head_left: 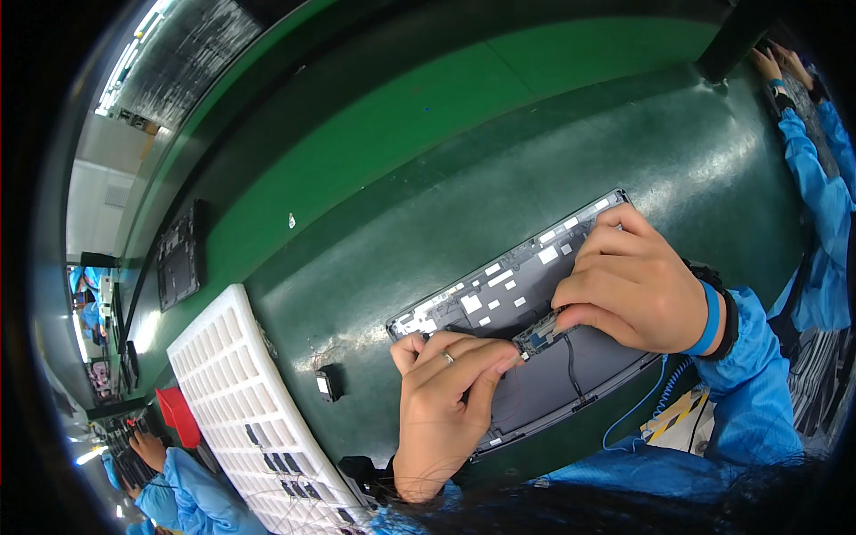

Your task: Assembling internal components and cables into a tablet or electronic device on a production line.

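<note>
A dark laptop shell [535, 392], dotted with small white stickers along its far part, lies slanted on the green bench in front of me. Just above its middle, a small narrow circuit board [540, 337] is pinched between both hands. My left hand [446, 388], with a ring on one finger, is closed on the board's left end. At the other end, my right hand [637, 285] grips it between thumb and fingers, with the knuckles over the shell's right side. A thin black cable [572, 370] runs down from near the board across the shell.
Left of the shell sits a small black part [328, 383] with a white label. A white gridded foam tray [234, 357] holds several black parts; a red bin [178, 417] stands beyond it. Another laptop shell [180, 254] lies farther left. Co-workers' blue sleeves [816, 178] show at both sides.
</note>
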Action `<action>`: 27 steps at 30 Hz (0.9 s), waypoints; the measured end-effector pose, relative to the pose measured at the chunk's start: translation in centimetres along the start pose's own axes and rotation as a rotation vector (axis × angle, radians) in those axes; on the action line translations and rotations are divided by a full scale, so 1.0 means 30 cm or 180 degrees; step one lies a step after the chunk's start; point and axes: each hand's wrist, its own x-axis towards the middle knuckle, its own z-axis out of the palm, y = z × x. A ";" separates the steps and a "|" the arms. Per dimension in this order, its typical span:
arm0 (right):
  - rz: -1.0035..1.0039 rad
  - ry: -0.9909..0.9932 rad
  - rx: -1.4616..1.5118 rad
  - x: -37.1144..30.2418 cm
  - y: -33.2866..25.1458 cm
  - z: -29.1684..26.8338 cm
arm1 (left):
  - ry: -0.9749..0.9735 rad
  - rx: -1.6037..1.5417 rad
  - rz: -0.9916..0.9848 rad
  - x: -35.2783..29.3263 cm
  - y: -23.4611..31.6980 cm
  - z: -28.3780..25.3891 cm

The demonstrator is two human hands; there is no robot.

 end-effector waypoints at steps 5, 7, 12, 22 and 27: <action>-0.0026 0.0092 -0.0028 0.014 -0.041 0.024 | 0.0104 0.0056 -0.0135 -0.024 0.010 -0.017; -0.0038 0.0138 -0.0019 0.019 -0.052 0.030 | 0.0121 0.0129 -0.0242 -0.029 0.017 -0.020; -0.0008 0.0104 -0.0028 0.018 -0.055 0.037 | 0.0028 0.0250 -0.0394 -0.027 0.032 -0.025; 0.0053 0.0188 -0.0079 0.013 -0.040 0.025 | 0.0225 0.0503 -0.0338 -0.019 0.042 0.011; 0.0135 0.0181 0.0047 0.001 -0.022 0.016 | 0.0063 0.0210 -0.0376 -0.018 0.026 0.001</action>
